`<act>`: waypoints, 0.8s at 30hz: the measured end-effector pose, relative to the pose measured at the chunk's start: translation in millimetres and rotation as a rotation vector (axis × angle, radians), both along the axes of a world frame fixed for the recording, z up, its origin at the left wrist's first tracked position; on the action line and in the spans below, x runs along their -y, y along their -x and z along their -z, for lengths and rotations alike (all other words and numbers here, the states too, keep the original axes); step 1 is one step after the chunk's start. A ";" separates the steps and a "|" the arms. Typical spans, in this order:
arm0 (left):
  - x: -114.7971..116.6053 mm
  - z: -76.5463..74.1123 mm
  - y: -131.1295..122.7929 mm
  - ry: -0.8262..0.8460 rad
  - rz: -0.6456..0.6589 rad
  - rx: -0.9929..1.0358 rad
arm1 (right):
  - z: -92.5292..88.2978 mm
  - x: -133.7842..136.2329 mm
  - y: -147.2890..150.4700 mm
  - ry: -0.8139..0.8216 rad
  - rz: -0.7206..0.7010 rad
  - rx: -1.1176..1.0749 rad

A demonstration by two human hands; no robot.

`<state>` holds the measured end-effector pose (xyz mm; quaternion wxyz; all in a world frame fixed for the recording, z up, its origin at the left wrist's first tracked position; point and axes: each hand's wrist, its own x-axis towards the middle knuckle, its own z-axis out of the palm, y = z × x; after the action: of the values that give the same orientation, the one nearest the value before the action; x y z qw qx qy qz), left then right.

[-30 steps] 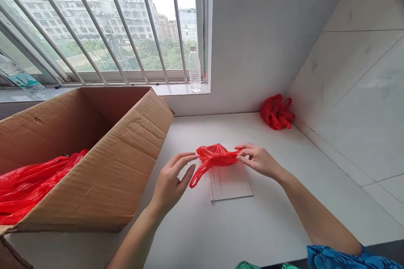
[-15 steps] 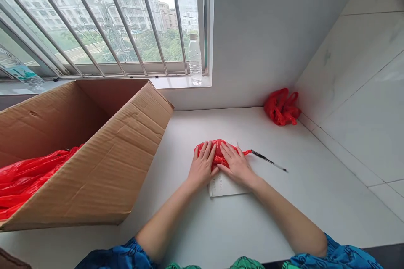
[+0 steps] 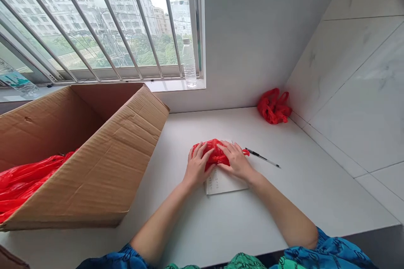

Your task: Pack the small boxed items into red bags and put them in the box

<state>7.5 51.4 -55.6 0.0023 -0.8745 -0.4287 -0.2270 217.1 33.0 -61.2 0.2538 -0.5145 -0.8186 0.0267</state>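
Observation:
A crumpled red plastic bag lies bunched up on an open white notebook or booklet with small writing on it. My left hand curves around the bag's left side, thumb at its near edge. On the right side my right hand grips it the same way, fingers over the top. A thin twist of red plastic sticks out past my right hand. Close to that end lies a black and clear pen on the white tabletop. My hands hide part of the bag.
A large open cardboard box stands at the left with red plastic inside. Another red plastic bag sits in the back right corner by the tiled wall. On the sill of the barred window stands a clear bottle; a second bottle leans at far left.
My fingers, flatter on the red bag before, are now more bent around it. The view has shifted slightly, moving the scene leftward.

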 end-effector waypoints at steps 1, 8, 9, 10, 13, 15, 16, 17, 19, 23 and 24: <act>1.0 -4.1 -0.7 -0.004 0.004 0.045 | -4.3 0.6 -3.9 -0.036 0.002 -0.023; -2.5 -37.3 -10.8 0.235 -0.007 0.395 | -35.3 10.3 -11.9 -0.279 0.077 -0.184; -3.0 -44.1 -12.2 0.283 -0.012 0.471 | -40.2 13.4 -11.4 -0.332 0.112 -0.221; -3.2 -51.1 -13.4 0.357 -0.011 0.572 | -44.8 16.7 -10.6 -0.378 0.150 -0.258; -1.5 -68.1 -16.5 0.657 0.026 0.849 | -53.1 25.0 -6.8 -0.426 0.225 -0.342; 0.9 -72.0 -17.5 0.822 0.046 0.892 | -52.6 26.7 -3.7 -0.357 0.210 -0.337; 2.2 -71.4 -17.6 0.879 0.043 0.893 | -50.8 26.3 -2.3 -0.306 0.190 -0.316; 3.4 -69.6 -17.1 0.914 0.029 0.890 | -48.5 25.3 -1.2 -0.255 0.167 -0.291; 5.2 -64.1 -14.9 0.936 -0.013 0.886 | -43.8 22.4 0.1 -0.175 0.134 -0.261; 7.0 -57.9 -7.0 0.954 -0.048 0.871 | -40.8 20.1 0.3 -0.098 0.096 -0.329; 7.3 -58.5 -5.1 0.956 -0.045 0.867 | -41.7 20.5 0.3 -0.089 0.086 -0.357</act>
<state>12.6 44.1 2.9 -0.5560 -0.5988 -0.4627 -0.3437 216.8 12.5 -19.5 0.4187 -0.5243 -0.7382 0.0705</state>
